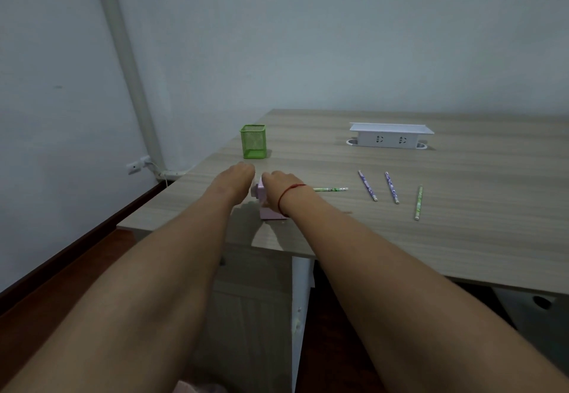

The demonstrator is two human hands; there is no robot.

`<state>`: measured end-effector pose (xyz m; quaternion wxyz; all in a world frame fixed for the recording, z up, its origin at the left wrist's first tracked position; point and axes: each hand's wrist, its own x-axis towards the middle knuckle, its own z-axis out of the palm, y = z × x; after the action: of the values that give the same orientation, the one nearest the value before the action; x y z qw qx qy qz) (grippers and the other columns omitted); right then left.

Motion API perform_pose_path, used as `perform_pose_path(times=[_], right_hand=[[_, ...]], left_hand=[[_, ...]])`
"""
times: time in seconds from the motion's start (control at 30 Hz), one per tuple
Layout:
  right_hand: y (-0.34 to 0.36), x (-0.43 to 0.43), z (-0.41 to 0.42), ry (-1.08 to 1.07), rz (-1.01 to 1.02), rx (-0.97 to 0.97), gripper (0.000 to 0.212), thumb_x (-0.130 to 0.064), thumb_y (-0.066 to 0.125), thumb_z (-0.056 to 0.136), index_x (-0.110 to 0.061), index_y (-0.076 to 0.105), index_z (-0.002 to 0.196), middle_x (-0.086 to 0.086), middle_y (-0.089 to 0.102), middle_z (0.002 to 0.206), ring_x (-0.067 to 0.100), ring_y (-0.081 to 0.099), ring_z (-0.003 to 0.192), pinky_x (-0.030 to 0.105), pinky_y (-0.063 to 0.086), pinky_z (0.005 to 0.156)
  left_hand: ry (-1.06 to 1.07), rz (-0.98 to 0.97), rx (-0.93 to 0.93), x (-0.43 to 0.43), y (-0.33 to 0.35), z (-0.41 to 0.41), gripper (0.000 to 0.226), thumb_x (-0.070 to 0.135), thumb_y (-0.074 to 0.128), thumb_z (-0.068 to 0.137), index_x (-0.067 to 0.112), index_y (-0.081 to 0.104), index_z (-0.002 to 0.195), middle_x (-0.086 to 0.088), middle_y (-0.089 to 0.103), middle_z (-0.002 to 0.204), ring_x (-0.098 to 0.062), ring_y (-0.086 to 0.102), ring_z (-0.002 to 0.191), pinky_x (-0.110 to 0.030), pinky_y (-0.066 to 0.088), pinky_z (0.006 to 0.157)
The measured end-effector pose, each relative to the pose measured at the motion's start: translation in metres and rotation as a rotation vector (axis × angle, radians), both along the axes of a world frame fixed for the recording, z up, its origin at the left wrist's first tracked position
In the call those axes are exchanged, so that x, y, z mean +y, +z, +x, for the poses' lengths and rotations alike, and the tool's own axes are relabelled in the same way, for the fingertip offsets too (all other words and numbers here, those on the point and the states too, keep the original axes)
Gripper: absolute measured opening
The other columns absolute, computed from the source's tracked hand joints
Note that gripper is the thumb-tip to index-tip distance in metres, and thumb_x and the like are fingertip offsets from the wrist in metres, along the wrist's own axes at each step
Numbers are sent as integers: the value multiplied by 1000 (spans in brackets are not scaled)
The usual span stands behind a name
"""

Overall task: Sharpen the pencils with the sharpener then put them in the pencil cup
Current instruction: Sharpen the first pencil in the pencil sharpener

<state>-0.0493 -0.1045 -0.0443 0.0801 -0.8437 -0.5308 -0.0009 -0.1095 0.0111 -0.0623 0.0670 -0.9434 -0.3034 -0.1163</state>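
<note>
Sitting near the tabletop's (462, 238) front-left corner, the sharpener (267, 206) is under the right hand (277, 182), with the left hand (237, 177) just beside it. Whether either hand grips cannot be told. The cup (253, 142) stands behind them.

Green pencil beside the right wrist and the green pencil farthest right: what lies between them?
The left purple pencil and the right purple pencil, lying apart on the table; the head view shows this.

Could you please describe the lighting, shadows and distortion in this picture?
Head view: dim, flat, bluish light, no glare; soft shadow on the table near the sharpener; wide-angle stretch swells the forearms and tilts the wall pipe.
</note>
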Motion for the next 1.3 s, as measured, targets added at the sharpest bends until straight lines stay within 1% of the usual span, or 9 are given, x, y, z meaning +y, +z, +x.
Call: perform_pose_path(times=[0.23, 0.37, 0.5, 0.63, 0.77, 0.9, 1.07, 1.2, 1.3], right_hand=[[-6, 6, -2, -47, -3, -8, 43, -25, 50, 95, -6, 45, 133, 16, 49, 136, 35, 49, 125, 48, 44, 102], [-6, 9, -6, -51, -49, -68, 48, -23, 59, 89, -7, 48, 133, 16, 50, 135, 35, 51, 125, 48, 46, 101], [-12, 1, -7, -27, 13, -37, 48, -27, 49, 95, -7, 40, 137, 15, 42, 142, 32, 42, 132, 48, 39, 106], [-9, -4, -4, 4, -10, -52, 50, -26, 52, 94, -9, 37, 138, 13, 40, 142, 33, 45, 128, 45, 41, 104], [-7, -5, -3, 28, -40, -73, 47, -25, 52, 95, -10, 38, 137, 14, 43, 138, 32, 49, 123, 42, 44, 101], [-9, -1, -1, 26, -54, -70, 60, -28, 55, 92, -14, 28, 144, 15, 40, 141, 35, 46, 126, 49, 44, 101], [-4, 0, 2, 28, -95, -62, 52, -29, 55, 92, -14, 36, 137, 15, 40, 137, 36, 48, 124, 50, 44, 101], [-7, -2, 1, 24, -72, -43, 53, -27, 55, 91, -15, 36, 138, 14, 39, 139, 35, 44, 127, 52, 42, 103], [-12, -1, 2, 48, -36, -38, 55, -30, 57, 87, -16, 37, 137, 14, 38, 140, 35, 41, 131, 51, 40, 105]], left_hand=[[-61, 68, -14, -11, 15, -10, 24, -11, 43, 88, -3, 52, 109, -23, 56, 113, -37, 57, 103, -40, 45, 82], [-100, 72, -72, -19, 13, -31, 21, -7, 42, 91, -2, 52, 108, -23, 56, 111, -38, 56, 102, -43, 45, 83], [-87, 27, -125, -30, 2, -44, 14, -4, 45, 92, 2, 56, 98, -18, 59, 104, -34, 59, 93, -40, 47, 76], [-75, -12, -94, -38, 7, -49, 16, 0, 45, 93, 7, 56, 85, -17, 61, 94, -33, 59, 82, -36, 43, 65], [-61, -46, -70, -43, 4, -54, 19, 1, 44, 94, 9, 53, 80, -17, 61, 92, -30, 55, 75, -35, 41, 63], [-60, -88, -72, -42, 6, -55, 24, 7, 43, 95, 13, 47, 73, -12, 56, 82, -27, 51, 69, -35, 40, 62], [-23, -143, -28, -50, 14, -53, 24, 11, 44, 96, 12, 47, 72, -6, 49, 69, -25, 48, 66, -35, 36, 61], [10, -152, -18, -59, 7, -56, 22, 11, 44, 96, 10, 51, 75, -17, 61, 86, -26, 50, 70, -34, 37, 64], [19, -155, 26, -66, -4, -56, 20, 10, 45, 95, 5, 64, 95, -16, 64, 99, -30, 60, 85, -34, 43, 71]])
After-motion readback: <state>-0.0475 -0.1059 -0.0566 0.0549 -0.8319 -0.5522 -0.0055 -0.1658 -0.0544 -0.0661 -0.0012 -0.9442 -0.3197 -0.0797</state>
